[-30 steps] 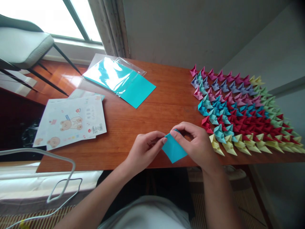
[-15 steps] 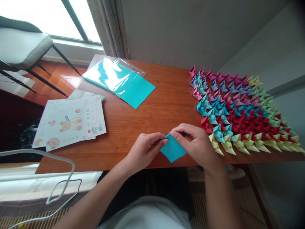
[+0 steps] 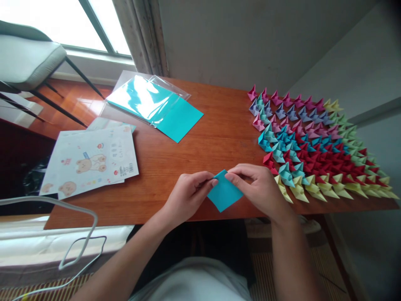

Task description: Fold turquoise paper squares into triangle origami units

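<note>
A blue sheet of origami paper (image 3: 224, 193), folded into a small diamond, is held above the table's front edge. My left hand (image 3: 188, 196) pinches its upper left edge between thumb and fingers. On the other side, my right hand (image 3: 258, 188) grips the upper right edge, thumb on top. The paper's top corner shows between the two hands, and its lower point faces my body. To the right of my right hand stand rows of folded paper figures (image 3: 322, 165) in red, blue, pink, green, purple and yellow.
The wooden table (image 3: 169, 167) carries a pack of turquoise paper (image 3: 184, 121) in a clear sleeve at the back. Printed sheets with a bear (image 3: 94, 161) lie at left. A white cable (image 3: 94, 217) loops at lower left; a chair (image 3: 34, 62) stands near the window.
My left hand has shifted slightly left along the paper's edge. The gap between the hands is wider, so more of the top corner shows. Both hands still hold the paper.
</note>
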A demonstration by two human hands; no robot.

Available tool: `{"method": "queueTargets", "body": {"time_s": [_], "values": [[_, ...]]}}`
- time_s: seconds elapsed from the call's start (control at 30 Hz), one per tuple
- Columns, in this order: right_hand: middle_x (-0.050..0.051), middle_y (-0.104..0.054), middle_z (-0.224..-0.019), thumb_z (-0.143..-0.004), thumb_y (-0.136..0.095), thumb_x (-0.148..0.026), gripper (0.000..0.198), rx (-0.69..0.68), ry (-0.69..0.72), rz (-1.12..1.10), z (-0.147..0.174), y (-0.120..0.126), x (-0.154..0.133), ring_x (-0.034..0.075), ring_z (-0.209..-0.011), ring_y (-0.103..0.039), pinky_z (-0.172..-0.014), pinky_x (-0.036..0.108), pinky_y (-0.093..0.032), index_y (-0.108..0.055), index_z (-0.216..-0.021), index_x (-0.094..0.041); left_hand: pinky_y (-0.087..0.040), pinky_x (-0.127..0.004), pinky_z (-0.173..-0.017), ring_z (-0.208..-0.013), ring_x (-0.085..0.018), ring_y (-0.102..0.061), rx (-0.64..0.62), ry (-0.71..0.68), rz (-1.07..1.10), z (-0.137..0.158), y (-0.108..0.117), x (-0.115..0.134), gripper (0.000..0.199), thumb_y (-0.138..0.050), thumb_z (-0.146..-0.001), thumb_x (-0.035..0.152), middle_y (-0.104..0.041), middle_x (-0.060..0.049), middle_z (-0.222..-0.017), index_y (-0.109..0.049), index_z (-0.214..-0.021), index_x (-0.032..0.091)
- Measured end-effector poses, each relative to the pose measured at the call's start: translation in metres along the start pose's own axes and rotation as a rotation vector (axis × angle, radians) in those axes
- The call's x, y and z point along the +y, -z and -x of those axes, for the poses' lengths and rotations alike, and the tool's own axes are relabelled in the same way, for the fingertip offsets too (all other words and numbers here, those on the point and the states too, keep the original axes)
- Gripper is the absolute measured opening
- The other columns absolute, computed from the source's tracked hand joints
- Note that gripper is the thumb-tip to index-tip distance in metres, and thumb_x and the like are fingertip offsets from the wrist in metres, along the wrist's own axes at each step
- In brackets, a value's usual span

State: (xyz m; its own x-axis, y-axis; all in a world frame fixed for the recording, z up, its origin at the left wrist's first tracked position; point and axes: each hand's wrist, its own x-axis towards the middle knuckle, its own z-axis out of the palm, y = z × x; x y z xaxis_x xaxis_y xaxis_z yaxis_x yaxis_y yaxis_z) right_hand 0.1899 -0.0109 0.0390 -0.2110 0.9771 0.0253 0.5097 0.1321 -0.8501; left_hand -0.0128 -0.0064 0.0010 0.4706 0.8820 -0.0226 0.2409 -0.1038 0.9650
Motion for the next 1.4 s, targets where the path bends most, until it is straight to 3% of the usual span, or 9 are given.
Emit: {"method": "queueTargets", "body": {"time_s": [0.13,0.33,0.7,0.87,1.0,1.07,1.2,1.4], "values": [[0.001,-0.073,-0.081,-0.094,-0.066,-0.027,0.018,0.025,0.058,0.099,0.001,0.002,0.004,0.016,-0.075,-0.066,-0.066,0.027,-0.047,-0.073,-0.079,-0.020,-0.032,-0.019,-0.051,-0.053,-0.007,-0.042,0.041,0.016,-0.006,0.000,0.000,0.000,0.026,-0.056,-0.097,0.033,-0.049,0.005,-0.058,-0.068,-0.082,0.014],[-0.002,-0.070,-0.074,-0.094,-0.066,-0.024,0.019,-0.019,0.035,0.127,0.002,0.003,0.006,0.013,-0.069,-0.063,-0.064,0.025,-0.044,-0.070,-0.076,-0.021,-0.034,-0.018,-0.050,-0.052,-0.007,-0.045,0.078,0.044,0.013,-0.002,0.002,0.001,0.026,-0.057,-0.097,0.034,-0.051,0.004,-0.058,-0.068,-0.083,0.014],[0.000,-0.074,-0.080,-0.093,-0.068,-0.029,0.017,0.051,0.013,0.070,0.003,-0.004,0.016,0.015,-0.073,-0.067,-0.064,0.026,-0.047,-0.074,-0.080,-0.021,-0.037,-0.020,-0.051,-0.051,-0.008,-0.049,0.136,0.077,0.021,-0.003,0.010,-0.002,0.029,-0.055,-0.098,0.039,-0.057,0.004,-0.060,-0.069,-0.087,0.015],[-0.001,-0.071,-0.075,-0.093,-0.068,-0.026,0.013,0.075,0.048,0.110,0.002,-0.013,0.022,0.013,-0.067,-0.064,-0.061,0.025,-0.045,-0.076,-0.083,-0.021,-0.043,-0.023,-0.057,-0.059,-0.012,-0.058,0.147,0.009,-0.311,-0.003,0.011,-0.004,0.020,-0.053,-0.099,0.030,-0.066,0.002,-0.070,-0.068,-0.097,0.018],[0.000,-0.071,-0.076,-0.093,-0.068,-0.024,0.012,0.078,0.072,0.201,0.001,-0.020,0.032,0.014,-0.069,-0.065,-0.065,0.026,-0.045,-0.075,-0.084,-0.020,-0.052,-0.036,-0.086,-0.099,-0.023,-0.066,0.256,-0.190,-0.746,0.000,0.008,-0.006,0.024,-0.053,-0.097,0.020,-0.072,-0.008,-0.113,-0.063,-0.120,0.018],[0.001,-0.072,-0.078,-0.093,-0.068,-0.025,0.011,0.073,0.080,0.256,0.000,-0.022,0.036,0.016,-0.071,-0.066,-0.067,0.027,-0.045,-0.074,-0.084,-0.020,-0.051,-0.041,-0.095,-0.108,-0.026,-0.061,0.182,-0.320,-0.896,0.000,0.006,-0.007,0.027,-0.050,-0.097,0.015,-0.068,-0.011,-0.122,-0.064,-0.120,0.017],[0.001,-0.073,-0.080,-0.093,-0.068,-0.028,0.011,0.092,0.079,0.310,0.001,-0.024,0.041,0.016,-0.068,-0.065,-0.066,0.028,-0.046,-0.073,-0.088,-0.020,-0.054,-0.038,-0.093,-0.103,-0.026,-0.060,-0.070,-0.448,-1.005,-0.003,0.005,-0.008,0.028,-0.049,-0.094,0.009,-0.067,-0.012,-0.117,-0.067,-0.114,0.012],[0.004,-0.074,-0.089,-0.096,-0.060,-0.022,0.013,0.204,0.063,0.354,0.008,-0.016,0.044,0.017,-0.076,-0.067,-0.070,0.028,-0.049,-0.072,-0.096,-0.020,-0.052,-0.041,-0.095,-0.108,-0.027,-0.057,-0.091,-0.475,-0.978,-0.005,0.006,-0.004,0.026,-0.050,-0.098,0.016,-0.065,-0.015,-0.119,-0.066,-0.117,0.010]]}}
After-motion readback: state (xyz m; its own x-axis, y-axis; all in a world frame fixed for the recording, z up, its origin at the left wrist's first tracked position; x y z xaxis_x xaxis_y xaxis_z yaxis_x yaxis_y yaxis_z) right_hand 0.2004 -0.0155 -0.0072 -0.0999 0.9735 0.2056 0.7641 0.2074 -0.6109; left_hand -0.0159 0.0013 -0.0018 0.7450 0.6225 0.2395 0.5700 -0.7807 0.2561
